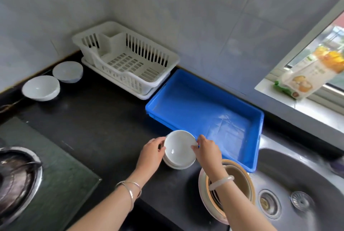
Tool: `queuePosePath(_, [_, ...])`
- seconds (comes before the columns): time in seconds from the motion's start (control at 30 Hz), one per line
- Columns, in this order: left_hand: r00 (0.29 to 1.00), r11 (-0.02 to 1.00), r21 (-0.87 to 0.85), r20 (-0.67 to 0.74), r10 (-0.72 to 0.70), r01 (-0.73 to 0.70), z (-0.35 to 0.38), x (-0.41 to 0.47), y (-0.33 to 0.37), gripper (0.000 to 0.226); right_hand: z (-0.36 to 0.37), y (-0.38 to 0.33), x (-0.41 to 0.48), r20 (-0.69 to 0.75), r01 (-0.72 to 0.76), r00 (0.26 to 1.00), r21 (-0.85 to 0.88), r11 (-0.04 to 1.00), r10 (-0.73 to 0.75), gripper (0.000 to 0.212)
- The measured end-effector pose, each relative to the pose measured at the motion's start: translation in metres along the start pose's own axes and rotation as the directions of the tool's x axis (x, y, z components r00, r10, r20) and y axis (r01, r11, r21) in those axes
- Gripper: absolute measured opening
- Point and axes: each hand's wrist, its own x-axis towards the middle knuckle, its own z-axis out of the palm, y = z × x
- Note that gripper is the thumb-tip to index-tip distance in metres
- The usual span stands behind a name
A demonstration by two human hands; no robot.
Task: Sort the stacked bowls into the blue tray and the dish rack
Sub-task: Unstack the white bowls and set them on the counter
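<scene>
Gripping the top bowl of the white stack by its rim, both hands are busy. The left hand curls its fingers round the edge at 9 o'clock, and the right hand pinches the edge at 3 o'clock. Whether that bowl has cleared the ones beneath it, I cannot tell.

The stack stands on the dark bench, just beside the near corner of the blue tray. The tray lies at 1 o'clock from the stack and holds nothing. The white dish rack, at 11 o'clock, holds nothing either.

A near white bowl and a far white bowl sit at 10 o'clock by the wall. A tan-rimmed pile waits at 5 o'clock beside the sink.

By my judgement the sorting has barely begun: nothing is placed in tray or rack, and every stacked bowl is left to move.
</scene>
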Motion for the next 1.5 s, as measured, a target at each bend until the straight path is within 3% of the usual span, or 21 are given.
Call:
queuePosePath(0.13, [1.0,0.999,-0.033,0.008,-0.03,0.03,0.002,0.001,-0.002,0.036,0.005,-0.001,0.004,0.021,0.048,0.999,-0.071,0.996,-0.047,0.019])
queuePosePath(0.33, [0.999,0.995,-0.091,0.009,-0.051,0.051,0.001,0.002,-0.004,0.032,-0.001,0.0,0.006,0.089,0.109,0.99,-0.019,0.994,-0.107,0.022])
queuePosePath(0.6, [0.994,0.995,0.001,0.035,-0.104,0.104,0.004,0.012,0.006,0.031,-0.021,0.024,-0.004,0.069,-0.026,0.998,0.319,0.947,0.004,0.014])
queuePosePath(0.77, [0.996,0.994,0.071,0.021,-0.084,0.083,0.008,0.017,0.015,0.013,-0.036,0.035,-0.012,0.054,-0.069,0.997,0.381,0.922,0.053,0.006])
queuePosePath(1.07, [0.994,0.987,0.136,-0.079,-0.075,0.085,0.008,0.017,0.034,0.011,-0.041,0.046,-0.029,0.077,-0.139,0.99,0.473,0.87,0.116,0.006])
queuePosePath(1.5, [0.98,0.971,-0.198,-0.114,-0.162,0.137,-0.047,0.037,0.029,0.018,-0.062,0.023,-0.018,-0.028,-0.006,0.999,0.582,0.813,0.028,0.002])
